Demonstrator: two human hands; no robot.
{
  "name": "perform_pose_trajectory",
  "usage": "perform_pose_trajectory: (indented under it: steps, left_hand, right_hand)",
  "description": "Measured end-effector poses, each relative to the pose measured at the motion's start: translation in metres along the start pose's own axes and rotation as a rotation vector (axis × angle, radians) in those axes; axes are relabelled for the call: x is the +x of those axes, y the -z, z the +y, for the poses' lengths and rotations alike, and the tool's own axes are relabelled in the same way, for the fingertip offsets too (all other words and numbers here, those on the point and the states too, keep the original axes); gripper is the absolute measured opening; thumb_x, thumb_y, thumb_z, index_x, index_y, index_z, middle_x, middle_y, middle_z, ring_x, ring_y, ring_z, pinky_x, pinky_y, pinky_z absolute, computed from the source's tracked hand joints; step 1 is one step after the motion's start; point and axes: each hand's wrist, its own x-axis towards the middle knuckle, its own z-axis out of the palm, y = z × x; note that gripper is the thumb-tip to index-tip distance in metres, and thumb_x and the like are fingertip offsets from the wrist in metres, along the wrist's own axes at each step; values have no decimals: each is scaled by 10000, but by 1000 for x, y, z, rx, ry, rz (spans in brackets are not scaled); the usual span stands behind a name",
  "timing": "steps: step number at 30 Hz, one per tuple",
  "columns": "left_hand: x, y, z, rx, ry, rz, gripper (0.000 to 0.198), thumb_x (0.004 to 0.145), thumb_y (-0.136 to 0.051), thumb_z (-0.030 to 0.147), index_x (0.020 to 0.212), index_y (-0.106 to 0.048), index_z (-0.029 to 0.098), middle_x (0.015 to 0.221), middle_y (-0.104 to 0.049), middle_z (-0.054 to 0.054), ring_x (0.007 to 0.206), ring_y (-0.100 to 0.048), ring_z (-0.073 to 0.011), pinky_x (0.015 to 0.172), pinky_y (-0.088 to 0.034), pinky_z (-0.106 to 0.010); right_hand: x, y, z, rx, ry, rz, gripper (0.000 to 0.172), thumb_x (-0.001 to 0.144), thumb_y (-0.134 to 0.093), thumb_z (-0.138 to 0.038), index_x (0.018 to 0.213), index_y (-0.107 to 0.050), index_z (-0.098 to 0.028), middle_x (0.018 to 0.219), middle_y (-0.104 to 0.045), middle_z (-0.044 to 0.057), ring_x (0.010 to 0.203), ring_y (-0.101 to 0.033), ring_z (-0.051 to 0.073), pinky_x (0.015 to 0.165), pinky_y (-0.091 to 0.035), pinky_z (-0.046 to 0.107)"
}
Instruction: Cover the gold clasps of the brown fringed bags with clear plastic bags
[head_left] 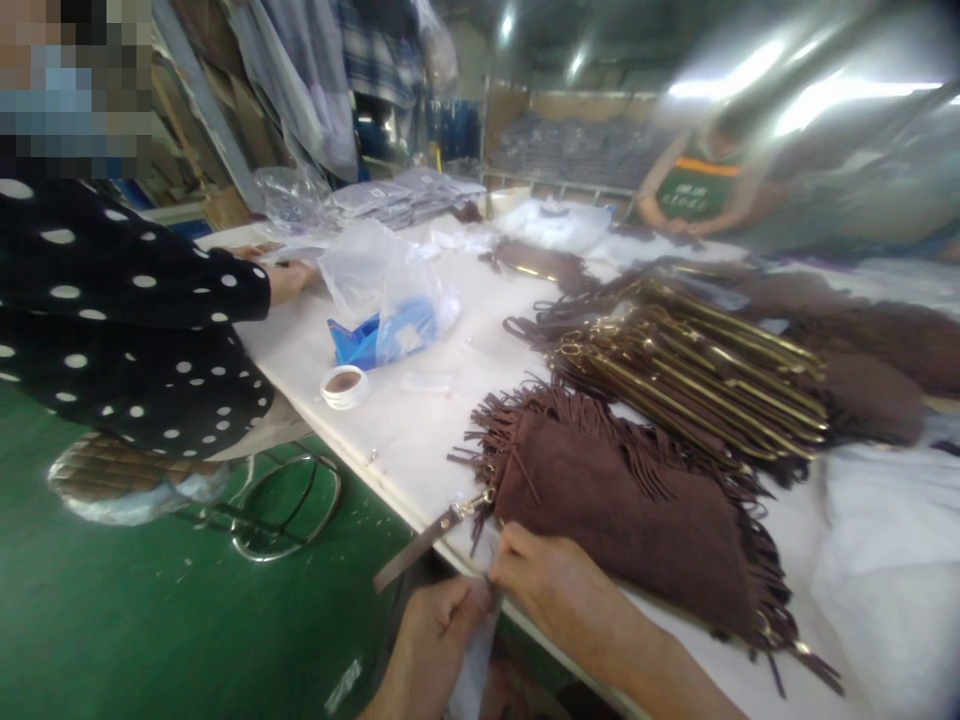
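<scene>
A brown suede fringed bag (630, 500) lies on the white table (405, 420) near its front edge. Its thin brown strap (420, 545), clipped on by a gold clasp, sticks out over the edge to the left. My left hand (435, 625) is closed below the table edge, pinching something pale that I cannot make out. My right hand (547, 580) is closed too, its fingers pinched against the bag's lower left corner beside my left hand.
A stack of brown bags with gold bars (697, 370) lies behind. A tape roll (345, 385) and a plastic bag with blue contents (390, 300) sit at left. A person in a polka-dot top (127, 310) reaches over the table; another stands at the far side (697, 180).
</scene>
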Motion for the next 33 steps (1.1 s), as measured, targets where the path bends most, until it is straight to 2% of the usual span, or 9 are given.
perform_pose_trajectory:
  steps: [5, 9, 12, 15, 18, 21, 24, 29, 33]
  left_hand:
    - [2, -13, -11, -379, 160, -80, 556, 789, -622, 652, 749, -664, 99, 666, -598, -49, 601, -509, -153, 581, -406, -260]
    - [-1, -19, -12, -671, 337, -205, 550, 670, -763, 627, 762, -677, 91, 608, -597, -58, 533, -528, -150, 546, -405, -260]
    - [-4, -22, -12, -796, 425, -258, 522, 660, -790, 598, 729, -670, 95, 585, -591, -59, 508, -520, -135, 545, -395, -249]
    - [-5, -18, -13, -728, 367, -191, 543, 640, -786, 631, 649, -628, 111, 521, -519, -14, 452, -423, -91, 483, -286, -215]
    - [-4, -6, -13, -433, 196, -44, 568, 729, -691, 665, 669, -640, 103, 522, -444, 22, 471, -338, -72, 482, -208, -216]
    - [-6, 2, -10, -246, 114, 4, 559, 827, -595, 640, 696, -654, 99, 555, -465, 11, 527, -390, -94, 521, -253, -220]
    - [-7, 0, -6, -311, 174, -56, 541, 830, -591, 634, 789, -675, 102, 641, -583, -37, 576, -483, -124, 562, -325, -230]
    - [-6, -7, -2, -424, 272, -86, 563, 819, -607, 629, 960, -707, 93, 798, -701, -118, 678, -594, -186, 629, -412, -260]
    - [-6, 0, 1, -296, 201, -66, 568, 839, -595, 608, 1077, -716, 106, 860, -726, -119, 811, -634, -237, 743, -448, -298]
  right_hand:
    - [-3, -6, -2, 0, 11, -8, 224, 850, -485, -10, 870, -604, -199, 953, -607, 7, 750, -594, 143, 641, -427, 240]
    - [-7, -8, -9, 28, 21, -5, 211, 815, -529, -3, 877, -607, -189, 955, -614, 10, 783, -596, 153, 670, -449, 242]
    - [-11, -10, -14, 71, 31, 4, 192, 839, -538, -12, 855, -610, -189, 915, -613, 8, 790, -595, 156, 679, -465, 234]
    - [-19, -11, -12, 189, 34, 86, 233, 905, -482, -29, 977, -616, -206, 984, -617, 14, 879, -607, 159, 752, -490, 230]
    - [-28, -17, -2, 264, -79, 287, 302, 951, -414, -57, 1150, -566, -224, 1109, -593, 41, 929, -620, 158, 819, -505, 260]
    - [-35, -30, 9, 168, -135, 382, 286, 948, -435, -87, 1178, -555, -208, 1136, -583, 77, 937, -633, 199, 820, -528, 332]
    - [-35, -42, 14, 74, -120, 414, 274, 935, -479, -101, 1178, -559, -198, 1123, -594, 89, 920, -637, 232, 801, -547, 387]
    - [-30, -45, 13, 128, -139, 463, 225, 958, -461, -114, 1126, -578, -209, 1076, -614, 74, 926, -643, 213, 815, -548, 365]
    - [-35, -50, 10, 60, -128, 570, 225, 969, -456, -153, 1137, -597, -202, 1094, -638, 101, 950, -654, 235, 828, -542, 370]
